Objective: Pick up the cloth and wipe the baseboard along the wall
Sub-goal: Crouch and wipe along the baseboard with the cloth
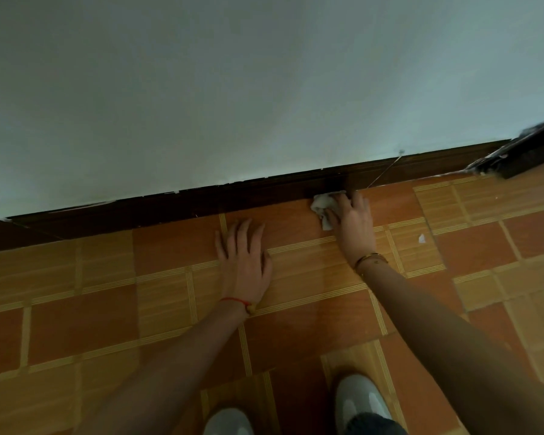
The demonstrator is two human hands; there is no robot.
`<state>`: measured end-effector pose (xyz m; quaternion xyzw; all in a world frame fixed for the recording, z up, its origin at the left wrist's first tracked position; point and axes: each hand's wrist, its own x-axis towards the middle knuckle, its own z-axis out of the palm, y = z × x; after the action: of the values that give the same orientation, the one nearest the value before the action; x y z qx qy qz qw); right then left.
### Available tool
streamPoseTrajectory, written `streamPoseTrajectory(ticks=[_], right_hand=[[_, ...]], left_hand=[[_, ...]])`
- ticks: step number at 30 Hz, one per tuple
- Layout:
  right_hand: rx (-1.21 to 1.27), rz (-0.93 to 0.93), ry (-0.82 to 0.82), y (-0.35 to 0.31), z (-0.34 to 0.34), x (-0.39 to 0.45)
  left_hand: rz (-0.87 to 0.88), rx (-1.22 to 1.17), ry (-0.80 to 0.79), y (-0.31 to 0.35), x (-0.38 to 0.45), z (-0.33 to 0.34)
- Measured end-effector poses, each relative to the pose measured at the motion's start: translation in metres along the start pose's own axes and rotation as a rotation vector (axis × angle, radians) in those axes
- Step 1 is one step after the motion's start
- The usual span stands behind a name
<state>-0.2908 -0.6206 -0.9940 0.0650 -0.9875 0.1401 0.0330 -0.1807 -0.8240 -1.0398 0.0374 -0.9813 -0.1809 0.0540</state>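
Observation:
A dark brown baseboard (pixel 233 196) runs along the foot of the pale wall (pixel 233 89), rising toward the right. My right hand (pixel 352 221) presses a crumpled white cloth (pixel 322 207) against the baseboard's lower edge where it meets the floor; my fingers cover part of the cloth. To the left, my left hand (pixel 244 255) lies flat on the orange floor tiles with fingers spread, holding nothing, a short way in front of the baseboard.
The floor (pixel 107 309) is orange and tan tile. A dark door frame or trim (pixel 522 152) meets the baseboard at the far right. A small white scrap (pixel 422 238) lies on a tile right of my hand. My two light shoes (pixel 361 400) show at the bottom.

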Motion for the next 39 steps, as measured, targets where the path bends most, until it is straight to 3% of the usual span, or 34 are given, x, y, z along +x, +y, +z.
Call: streamPoseTrajectory(ticks=[7, 16, 18, 23, 25, 30, 35, 39], right_hand=[[0.075, 0.132, 0.005, 0.003, 0.002, 0.004], [0.222, -0.301, -0.122, -0.038, 0.009, -0.011], [0.372, -0.202, -0.028, -0.026, 0.002, -0.012], [0.706, 0.331, 0.389, 0.008, -0.032, -0.003], [0.814, 0.429, 0.508, 0.011, -0.039, 0.009], [0.987, 0.488, 0.536, -0.023, -0.037, 0.024], [1.010, 0.385, 0.405, -0.043, -0.024, 0.008], [1.018, 0.483, 0.508, -0.025, -0.031, 0.019]], left_hand=[[-0.004, 0.042, -0.003, 0.001, -0.002, 0.002], [0.003, 0.112, -0.023, 0.004, -0.001, 0.001], [0.005, 0.112, -0.023, 0.006, -0.002, 0.001], [-0.009, 0.105, -0.015, 0.011, -0.003, 0.002], [-0.014, 0.123, -0.026, 0.011, -0.003, 0.001], [-0.046, 0.139, -0.087, 0.013, -0.003, -0.004], [-0.057, 0.142, -0.143, 0.015, -0.003, -0.006], [-0.064, 0.133, -0.169, 0.014, -0.005, -0.008]])
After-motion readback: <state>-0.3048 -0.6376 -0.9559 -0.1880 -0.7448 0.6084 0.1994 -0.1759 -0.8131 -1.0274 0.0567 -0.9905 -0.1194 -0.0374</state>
